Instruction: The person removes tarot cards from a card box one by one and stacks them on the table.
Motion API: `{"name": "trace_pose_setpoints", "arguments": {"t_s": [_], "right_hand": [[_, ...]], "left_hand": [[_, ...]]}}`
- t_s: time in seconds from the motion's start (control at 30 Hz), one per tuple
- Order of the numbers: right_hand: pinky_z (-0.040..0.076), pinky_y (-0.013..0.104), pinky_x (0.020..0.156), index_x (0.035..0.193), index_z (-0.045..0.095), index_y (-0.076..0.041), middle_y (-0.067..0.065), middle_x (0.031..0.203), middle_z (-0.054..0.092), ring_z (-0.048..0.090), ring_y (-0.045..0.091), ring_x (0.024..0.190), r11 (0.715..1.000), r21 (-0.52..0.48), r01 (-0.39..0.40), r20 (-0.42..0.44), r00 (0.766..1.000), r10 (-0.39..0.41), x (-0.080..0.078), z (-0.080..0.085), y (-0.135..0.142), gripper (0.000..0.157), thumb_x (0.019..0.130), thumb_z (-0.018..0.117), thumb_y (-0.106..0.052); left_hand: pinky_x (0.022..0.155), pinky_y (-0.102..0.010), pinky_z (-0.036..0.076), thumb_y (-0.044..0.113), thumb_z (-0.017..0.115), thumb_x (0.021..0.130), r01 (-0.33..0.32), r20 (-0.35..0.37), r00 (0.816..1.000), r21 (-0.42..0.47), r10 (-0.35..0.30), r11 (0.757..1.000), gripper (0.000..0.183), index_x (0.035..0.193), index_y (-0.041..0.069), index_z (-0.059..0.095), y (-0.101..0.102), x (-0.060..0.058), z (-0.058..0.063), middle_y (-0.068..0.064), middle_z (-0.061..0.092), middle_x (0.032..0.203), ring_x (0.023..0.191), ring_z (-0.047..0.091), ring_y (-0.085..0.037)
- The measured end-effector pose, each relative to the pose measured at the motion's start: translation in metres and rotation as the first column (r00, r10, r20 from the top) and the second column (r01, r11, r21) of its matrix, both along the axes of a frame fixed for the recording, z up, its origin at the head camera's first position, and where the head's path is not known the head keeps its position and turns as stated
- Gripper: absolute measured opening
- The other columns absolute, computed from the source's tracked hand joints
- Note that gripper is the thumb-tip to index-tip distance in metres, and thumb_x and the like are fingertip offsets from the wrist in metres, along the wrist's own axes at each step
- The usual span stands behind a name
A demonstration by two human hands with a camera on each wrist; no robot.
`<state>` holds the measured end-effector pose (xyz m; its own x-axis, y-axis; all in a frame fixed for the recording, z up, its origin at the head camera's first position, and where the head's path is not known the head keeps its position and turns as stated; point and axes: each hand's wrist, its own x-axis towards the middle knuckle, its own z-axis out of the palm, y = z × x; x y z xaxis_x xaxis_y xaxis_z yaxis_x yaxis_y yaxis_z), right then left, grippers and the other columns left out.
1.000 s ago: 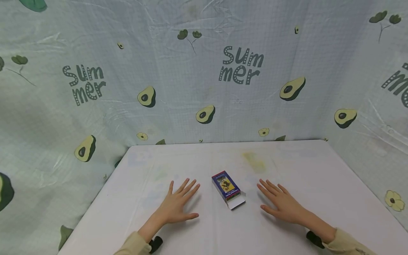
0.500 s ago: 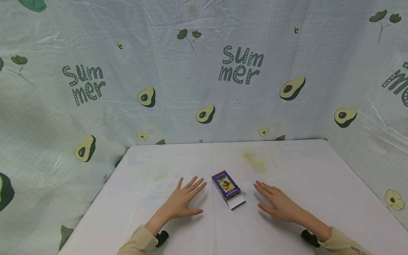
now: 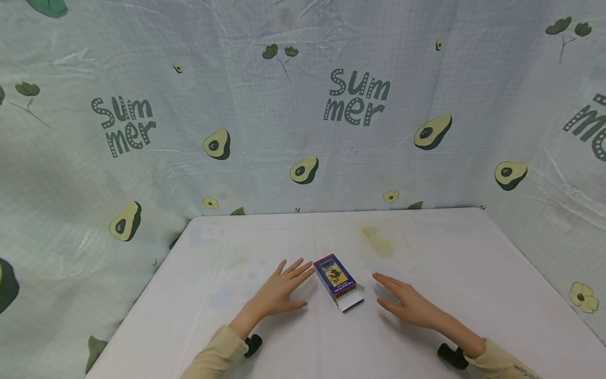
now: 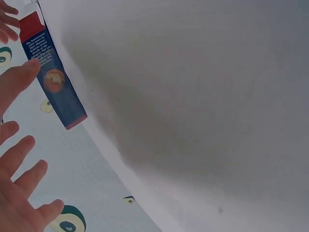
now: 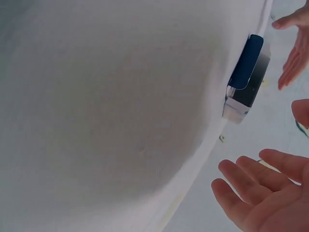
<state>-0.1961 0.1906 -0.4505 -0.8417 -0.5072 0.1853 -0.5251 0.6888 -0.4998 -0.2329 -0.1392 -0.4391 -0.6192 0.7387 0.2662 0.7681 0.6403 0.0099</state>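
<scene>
A small blue card box with a yellow picture and red edging lies on the white table, its white end flap folded out toward the person. Just left of the box hovers the left hand, fingers spread and holding nothing. On the other side the right hand is held with extended fingers, also holding nothing, a little apart from the flap. The left wrist view shows the box's side with printed text. In the right wrist view the box's end appears dark inside; its contents are unclear.
The white table carries a faint yellow stain toward the back. Behind and beside it hangs a pale curtain printed with avocados. A black wrist camera sits under the left cuff and another wrist camera under the right.
Both hands have moved inward toward the box, the left one rightward and slightly forward, the right one leftward. The box has stayed in place.
</scene>
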Motion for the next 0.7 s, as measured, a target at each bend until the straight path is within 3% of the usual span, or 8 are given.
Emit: {"name": "trace_pose_setpoints", "arguments": {"t_s": [0.4,0.57,0.7], "right_hand": [[0.046,0.04,0.083,0.13,0.041,0.003,0.021,0.128,0.047,0.051,0.036,0.109,0.986,-0.164,-0.02,0.117,0.992,0.04,-0.003,0.0,-0.002,0.048,0.092,0.047,-0.026],[0.048,0.033,0.083,0.129,0.042,0.002,0.021,0.127,0.049,0.052,0.035,0.109,0.975,-0.223,-0.018,0.186,0.981,0.061,-0.006,-0.001,-0.004,0.045,0.093,0.047,-0.024],[0.048,0.029,0.082,0.127,0.044,0.001,0.022,0.126,0.049,0.053,0.035,0.109,0.963,-0.268,0.011,0.274,0.959,0.065,-0.007,-0.001,-0.007,0.043,0.092,0.047,-0.024]], "left_hand": [[0.1,-0.054,0.028,0.032,0.071,0.074,0.022,-0.012,1.0,0.021,-0.022,1.0,0.069,0.133,0.011,0.042,0.013,-0.013,-0.001,-0.009,0.045,0.135,0.128,0.036,-0.03],[0.1,-0.054,0.029,0.029,0.073,0.071,0.028,-0.015,1.0,0.004,-0.028,1.0,0.072,0.133,0.013,0.042,0.019,-0.017,0.0,-0.007,0.046,0.133,0.127,0.037,-0.029],[0.1,-0.055,0.028,0.027,0.075,0.07,0.025,0.026,0.999,-0.014,-0.025,1.0,0.074,0.134,0.015,0.041,0.024,-0.02,0.002,-0.007,0.044,0.135,0.129,0.035,-0.028]]}}
